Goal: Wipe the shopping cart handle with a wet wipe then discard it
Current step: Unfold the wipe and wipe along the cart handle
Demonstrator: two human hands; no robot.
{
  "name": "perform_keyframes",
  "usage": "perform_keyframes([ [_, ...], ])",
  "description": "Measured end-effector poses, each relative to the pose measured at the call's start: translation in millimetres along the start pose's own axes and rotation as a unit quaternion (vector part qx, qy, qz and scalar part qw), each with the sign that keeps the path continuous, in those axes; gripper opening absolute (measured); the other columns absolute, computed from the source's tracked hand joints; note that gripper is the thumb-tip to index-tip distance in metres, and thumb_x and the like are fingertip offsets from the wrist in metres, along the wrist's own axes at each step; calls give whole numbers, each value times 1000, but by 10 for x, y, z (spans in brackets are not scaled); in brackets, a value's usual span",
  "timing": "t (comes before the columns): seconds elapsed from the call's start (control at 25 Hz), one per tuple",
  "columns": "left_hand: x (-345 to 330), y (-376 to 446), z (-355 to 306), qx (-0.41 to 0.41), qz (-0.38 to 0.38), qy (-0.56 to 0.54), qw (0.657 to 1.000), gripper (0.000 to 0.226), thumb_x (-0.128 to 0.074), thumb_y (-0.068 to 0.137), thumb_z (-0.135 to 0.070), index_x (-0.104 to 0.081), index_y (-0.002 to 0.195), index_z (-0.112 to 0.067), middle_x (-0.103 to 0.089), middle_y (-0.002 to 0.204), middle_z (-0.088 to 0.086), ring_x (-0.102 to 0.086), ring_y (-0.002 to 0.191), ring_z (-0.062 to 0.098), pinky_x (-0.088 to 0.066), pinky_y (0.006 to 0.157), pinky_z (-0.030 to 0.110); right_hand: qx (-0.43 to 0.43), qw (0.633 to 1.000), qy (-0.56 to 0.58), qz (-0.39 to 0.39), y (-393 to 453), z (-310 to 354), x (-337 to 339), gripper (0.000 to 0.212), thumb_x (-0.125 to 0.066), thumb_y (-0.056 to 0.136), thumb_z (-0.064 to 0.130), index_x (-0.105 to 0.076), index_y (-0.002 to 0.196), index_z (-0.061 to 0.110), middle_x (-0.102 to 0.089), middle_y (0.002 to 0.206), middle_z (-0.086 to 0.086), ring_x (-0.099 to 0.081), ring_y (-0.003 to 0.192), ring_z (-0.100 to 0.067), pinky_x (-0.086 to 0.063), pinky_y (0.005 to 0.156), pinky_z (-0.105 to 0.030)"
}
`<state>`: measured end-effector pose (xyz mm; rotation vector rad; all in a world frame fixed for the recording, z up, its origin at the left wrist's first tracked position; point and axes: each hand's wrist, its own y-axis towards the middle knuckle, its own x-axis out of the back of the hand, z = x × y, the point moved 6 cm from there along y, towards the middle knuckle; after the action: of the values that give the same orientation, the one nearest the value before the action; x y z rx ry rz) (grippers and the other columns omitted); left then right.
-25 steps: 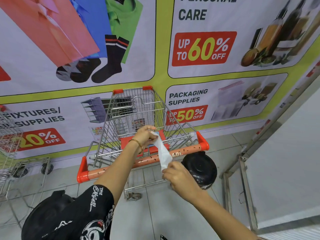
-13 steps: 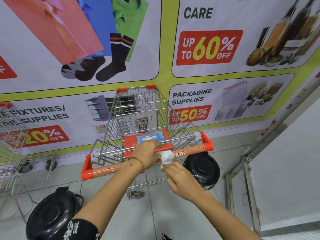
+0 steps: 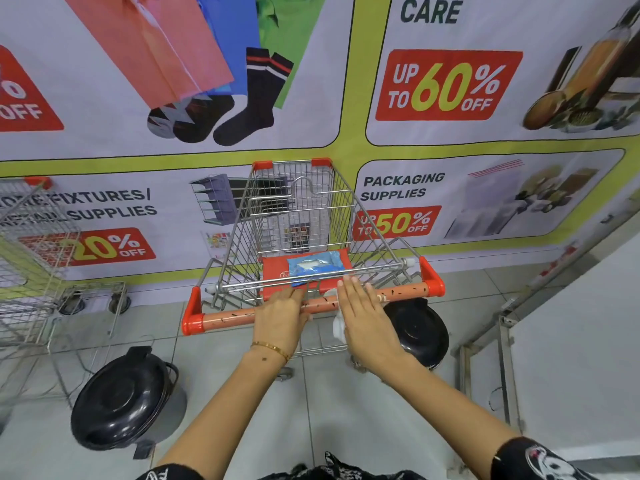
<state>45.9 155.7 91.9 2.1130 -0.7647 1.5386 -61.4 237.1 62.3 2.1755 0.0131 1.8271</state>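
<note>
Two hands (image 3: 325, 317) on handle (image 3: 232, 317), wipe (image 3: 337, 323) under right

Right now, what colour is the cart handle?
Orange with dark specks and red ends, in the head view: cart handle.

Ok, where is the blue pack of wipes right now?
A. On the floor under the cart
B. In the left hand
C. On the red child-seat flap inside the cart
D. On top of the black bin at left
C: the blue pack of wipes lies flat on the red child-seat flap just behind the cart handle, apart from both hands.
</note>
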Motion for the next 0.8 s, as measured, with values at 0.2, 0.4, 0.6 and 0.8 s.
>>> perform_keyframes([
  [0.2,-47,-81,23,22,-29,-33,999,34,-57,86,-28,-52,117,-16,-60,113,6,-53,106,26,-45,82,37,-15,997,-42,58,-127,-70,-121,92,-74,54,19,-32,134,-3,-50,135,-23,-41,129,-37,1,111,-46],
  [0.4,-67,-67,27,17,-49,-57,997,31,-58,85,-26,-56,113,-14,-61,109,7,-53,103,26,-45,80,36,-137,987,-73,45,-429,-946,-164,94,-64,56,0,-19,138,-1,-39,141,-27,-13,137,-37,6,113,-46],
  [0.6,-109,-41,40,12,-50,-62,997,29,-59,84,-25,-57,111,-15,-62,109,6,-54,101,26,-46,79,36,-191,981,-11,26,-431,-726,-184,85,-52,61,3,-17,138,-6,-30,145,-30,-21,138,-41,3,112,-45],
  [0.8,-116,-53,86,12,-56,-73,996,30,-62,82,-22,-58,110,-14,-64,107,7,-55,98,29,-47,79,38,-63,996,-20,62,-229,80,-195,112,-80,44,20,-22,137,-2,-40,142,-24,-31,135,-38,4,112,-47],
])
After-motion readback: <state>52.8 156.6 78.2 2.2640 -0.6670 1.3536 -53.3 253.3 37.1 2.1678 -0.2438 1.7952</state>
